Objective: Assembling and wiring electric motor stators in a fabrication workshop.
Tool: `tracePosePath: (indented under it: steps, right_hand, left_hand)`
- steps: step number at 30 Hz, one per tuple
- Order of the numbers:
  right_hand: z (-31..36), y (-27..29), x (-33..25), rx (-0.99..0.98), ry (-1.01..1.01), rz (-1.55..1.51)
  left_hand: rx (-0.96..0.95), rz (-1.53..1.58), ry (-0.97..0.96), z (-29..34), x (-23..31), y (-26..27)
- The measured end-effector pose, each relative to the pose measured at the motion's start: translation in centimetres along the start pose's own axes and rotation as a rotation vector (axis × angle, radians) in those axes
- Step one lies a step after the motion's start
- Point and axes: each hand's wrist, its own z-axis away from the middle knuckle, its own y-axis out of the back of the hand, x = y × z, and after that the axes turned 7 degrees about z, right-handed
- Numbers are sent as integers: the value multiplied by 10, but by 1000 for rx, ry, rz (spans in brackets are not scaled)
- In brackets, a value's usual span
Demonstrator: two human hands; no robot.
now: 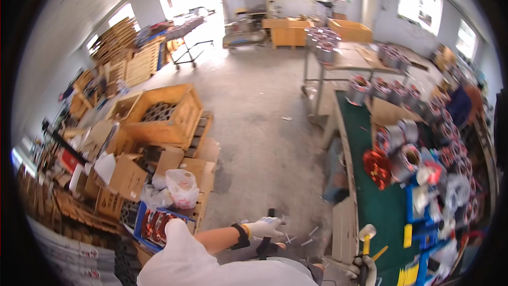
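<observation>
Gripping mallet (366, 244) in gloved right hand (362, 269), with fingers closed around dark part of handle. Held head-up at left edge of green bench (377, 201), beside yellow strip (380, 253) lying there. Reaching low in front of body with gloved left hand (263, 228); fingers released, loosely extended. Seen near left fingertips: white strips (313, 231) scattered on floor (254, 143). Cannot identify black object (271, 213) just beyond left knuckles. Noted farther along bench: stators (358, 95), red bundle (377, 168), blue bins (416, 206). Noted at left: blue tray (140, 221) holding copper coils (154, 226), near white bag (182, 188).
</observation>
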Motion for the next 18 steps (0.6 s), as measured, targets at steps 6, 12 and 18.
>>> tracePosePath:
  steps: [6, 12, 18]
  right_hand:
    - [-160, -111, 24, -227, -412, -110]
    - [-345, -113, 19, -3, -902, 32]
    - [-522, -89, 7, 193, -1058, 332]
  left_hand:
    - [401, 217, 181, 62, -125, 51]
    - [358, 401, 533, 64, -237, -11]
    - [120, 666, 798, 109, -293, -2]
